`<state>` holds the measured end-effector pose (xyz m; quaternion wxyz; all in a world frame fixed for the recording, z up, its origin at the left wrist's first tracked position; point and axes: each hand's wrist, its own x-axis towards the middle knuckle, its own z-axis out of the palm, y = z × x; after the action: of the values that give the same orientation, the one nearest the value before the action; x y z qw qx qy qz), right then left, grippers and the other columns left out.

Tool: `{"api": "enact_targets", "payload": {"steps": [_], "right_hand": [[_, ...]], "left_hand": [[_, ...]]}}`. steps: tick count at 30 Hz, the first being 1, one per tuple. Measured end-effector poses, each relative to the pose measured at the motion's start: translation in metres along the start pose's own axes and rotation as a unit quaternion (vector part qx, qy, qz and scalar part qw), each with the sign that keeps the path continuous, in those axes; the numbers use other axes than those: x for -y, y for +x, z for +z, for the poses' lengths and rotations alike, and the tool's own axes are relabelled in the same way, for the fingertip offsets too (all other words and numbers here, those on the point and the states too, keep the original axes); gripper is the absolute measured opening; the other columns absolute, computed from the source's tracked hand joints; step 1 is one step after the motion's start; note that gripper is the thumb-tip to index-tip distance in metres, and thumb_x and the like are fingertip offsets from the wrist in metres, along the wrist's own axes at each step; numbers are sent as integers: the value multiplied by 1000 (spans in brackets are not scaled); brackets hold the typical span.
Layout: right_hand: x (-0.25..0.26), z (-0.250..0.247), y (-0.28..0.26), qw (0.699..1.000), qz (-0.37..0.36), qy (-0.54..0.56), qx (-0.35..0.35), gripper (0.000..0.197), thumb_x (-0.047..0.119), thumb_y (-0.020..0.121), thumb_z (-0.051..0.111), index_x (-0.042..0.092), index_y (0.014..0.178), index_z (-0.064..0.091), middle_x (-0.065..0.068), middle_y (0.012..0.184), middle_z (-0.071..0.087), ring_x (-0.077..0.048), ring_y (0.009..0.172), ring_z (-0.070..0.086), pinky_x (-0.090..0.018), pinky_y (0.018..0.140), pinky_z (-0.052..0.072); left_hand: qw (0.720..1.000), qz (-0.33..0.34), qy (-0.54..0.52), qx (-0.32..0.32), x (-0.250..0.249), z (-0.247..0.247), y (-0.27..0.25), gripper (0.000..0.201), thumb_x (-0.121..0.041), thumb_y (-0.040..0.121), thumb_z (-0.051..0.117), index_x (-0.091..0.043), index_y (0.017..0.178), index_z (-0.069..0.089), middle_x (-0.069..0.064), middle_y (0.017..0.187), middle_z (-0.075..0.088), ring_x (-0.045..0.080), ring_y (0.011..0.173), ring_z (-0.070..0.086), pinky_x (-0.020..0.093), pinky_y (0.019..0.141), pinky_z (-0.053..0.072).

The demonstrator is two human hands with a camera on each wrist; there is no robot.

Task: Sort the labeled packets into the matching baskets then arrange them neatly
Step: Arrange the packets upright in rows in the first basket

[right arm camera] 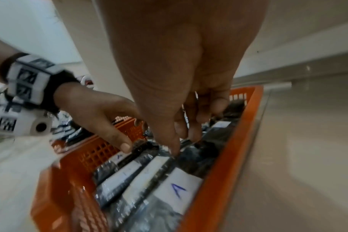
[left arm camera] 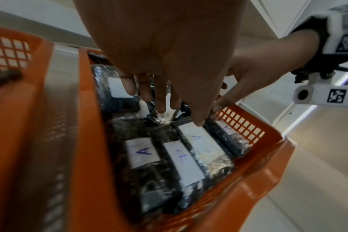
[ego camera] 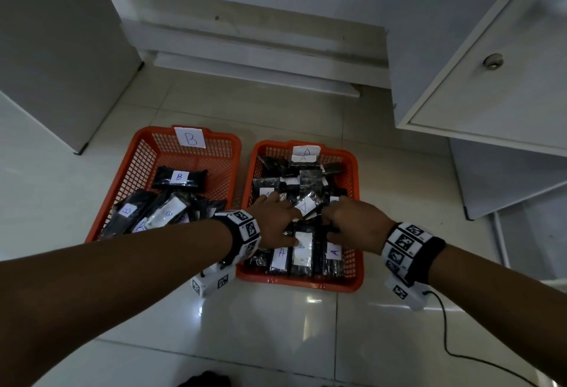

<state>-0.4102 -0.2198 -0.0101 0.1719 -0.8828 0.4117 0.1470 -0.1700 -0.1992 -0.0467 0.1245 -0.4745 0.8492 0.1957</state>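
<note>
Four packets [left arm camera: 169,164] marked "A" stand in a neat row at the A basket [ego camera: 352,178]'s 6 o'clock edge; the pile toward 12 o'clock remains jumbled. Left hand [ego camera: 276,221] presses down with straight fingers; right hand [ego camera: 356,222] curls, grip unclear. At 9 o'clock, the B basket [ego camera: 138,153] lies untidy.
</note>
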Motion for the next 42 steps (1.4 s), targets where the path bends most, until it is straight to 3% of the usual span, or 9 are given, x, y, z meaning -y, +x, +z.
{"api": "enact_targets", "payload": {"steps": [6,10,16,20,23,26,30,35,42], "right_hand": [[-10,20,-13,998,29,-56,9,67,48,86,74,25,145,52,-1,147,46,-23,129,48,-36,98,49],[-8,27,-10,996,33,-78,-5,79,62,79,70,30,148,48,-2,142,44,-25,129,44,-42,105,45],[-2,23,2,996,51,-73,2,71,76,80,53,39,141,58,-2,131,48,-27,124,43,-44,109,36],[-2,23,6,995,81,-43,29,84,85,66,37,42,134,63,3,120,45,-23,122,41,-45,109,32],[-5,23,7,996,77,-36,29,75,83,72,53,42,135,62,5,115,41,-22,121,41,-44,107,31],[-5,22,8,996,68,-41,49,77,81,74,62,42,140,59,1,130,47,-26,127,39,-47,110,30],[-2,20,10,994,67,-44,75,82,81,72,66,43,145,55,-1,135,46,-27,131,37,-51,112,28],[-7,17,14,993,74,-24,83,77,76,71,70,44,140,58,1,130,45,-26,128,36,-46,106,31],[-16,25,3,998,38,-6,42,85,78,70,71,44,146,51,9,140,48,-20,131,37,-44,106,27]], "left_hand": [[998,-15,-58,31,-14,13,11,74,-75,89,53,-35,150,42,3,145,48,35,132,38,53,109,37],[998,-35,-46,22,-17,21,14,73,-69,89,58,-29,148,42,7,144,44,35,131,40,51,105,41],[997,-54,-43,24,-15,14,15,64,-60,89,65,-29,142,47,8,148,42,36,135,39,51,108,40],[997,-52,-35,44,-15,17,13,74,-60,89,65,-28,150,38,9,148,40,37,134,40,52,107,42],[997,-53,-30,47,-17,17,14,76,-61,90,64,-26,151,36,10,148,40,37,134,40,53,107,43],[997,-54,-21,53,-18,16,14,76,-62,90,62,-26,152,36,10,149,39,37,134,40,53,106,43],[997,-52,-8,56,-21,17,13,78,-62,91,62,-23,152,34,11,149,37,37,134,40,52,106,43],[997,-47,2,55,-20,18,12,78,-61,91,63,-24,153,32,12,150,35,37,134,39,52,106,42],[998,-46,-6,52,-17,19,14,79,-63,92,59,-25,154,31,11,151,35,37,136,38,52,108,40]]}}
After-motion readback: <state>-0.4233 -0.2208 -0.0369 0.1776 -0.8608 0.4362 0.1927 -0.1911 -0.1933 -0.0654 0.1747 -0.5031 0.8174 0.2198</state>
